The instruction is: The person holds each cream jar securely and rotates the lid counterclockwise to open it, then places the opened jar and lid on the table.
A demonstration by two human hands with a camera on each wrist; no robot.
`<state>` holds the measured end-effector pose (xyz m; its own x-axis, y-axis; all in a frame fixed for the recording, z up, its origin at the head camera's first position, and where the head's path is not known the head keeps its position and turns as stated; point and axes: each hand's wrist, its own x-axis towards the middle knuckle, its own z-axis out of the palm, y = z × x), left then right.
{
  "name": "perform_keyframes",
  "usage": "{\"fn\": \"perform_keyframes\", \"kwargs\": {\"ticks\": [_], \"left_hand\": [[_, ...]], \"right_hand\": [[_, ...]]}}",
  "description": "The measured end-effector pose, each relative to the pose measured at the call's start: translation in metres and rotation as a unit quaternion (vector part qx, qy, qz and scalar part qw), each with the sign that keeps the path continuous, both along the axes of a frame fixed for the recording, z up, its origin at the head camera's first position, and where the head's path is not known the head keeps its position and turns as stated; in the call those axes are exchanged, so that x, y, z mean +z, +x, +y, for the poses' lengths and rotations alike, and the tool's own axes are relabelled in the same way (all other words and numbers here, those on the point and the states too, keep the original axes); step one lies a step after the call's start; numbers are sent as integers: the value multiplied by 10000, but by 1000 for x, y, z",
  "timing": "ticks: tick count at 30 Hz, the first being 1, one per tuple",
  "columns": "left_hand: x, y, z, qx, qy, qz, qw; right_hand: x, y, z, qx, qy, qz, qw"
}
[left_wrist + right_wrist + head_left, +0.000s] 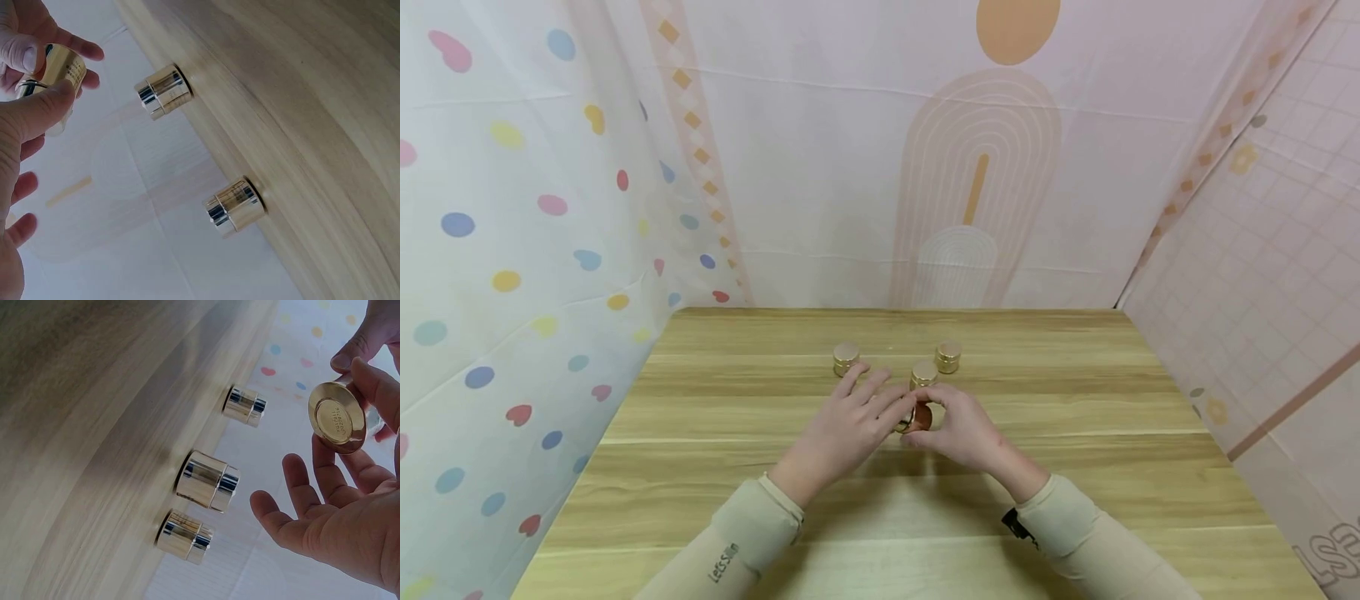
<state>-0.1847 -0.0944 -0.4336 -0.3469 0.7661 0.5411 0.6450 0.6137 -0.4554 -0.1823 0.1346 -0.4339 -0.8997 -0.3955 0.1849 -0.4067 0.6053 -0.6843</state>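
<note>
1. We see left hand (850,421) and right hand (962,425) together, pinching one gold jar (337,419).
2. We note it tilted, raised above the table (715,433).
3. We count three standing jars (947,358) beyond the hands.

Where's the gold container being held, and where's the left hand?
Held gold container (338,417), right wrist view: on its stamped base.
Left hand (852,422), head view: on the back of the hand.
</note>
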Motion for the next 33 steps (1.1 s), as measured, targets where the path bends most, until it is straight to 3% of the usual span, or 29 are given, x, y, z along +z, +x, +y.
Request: {"fn": "perform_keyframes", "kwargs": {"ticks": [10, 15, 21, 26, 33], "left_hand": [[-1, -2, -1, -199, 630, -531, 9964], [-2, -4, -3, -242, 1244, -1041, 9865], [-3, -3, -6, -105, 1570, -1792, 9712], [-4, -4, -6, 308, 1858, -2706, 9441], [-14, -12, -6, 1133, 2290, -3860, 8864]], "right_hand": [[-3, 2, -1, -84, 31, -65, 9999], [-5, 0, 1, -87, -71, -138, 9998], [-4, -1, 2, -118, -132, -291, 9994], [-7, -2, 2, -213, -106, -304, 9993], [-15, -9, -7, -238, 71, -226, 9994]]}}
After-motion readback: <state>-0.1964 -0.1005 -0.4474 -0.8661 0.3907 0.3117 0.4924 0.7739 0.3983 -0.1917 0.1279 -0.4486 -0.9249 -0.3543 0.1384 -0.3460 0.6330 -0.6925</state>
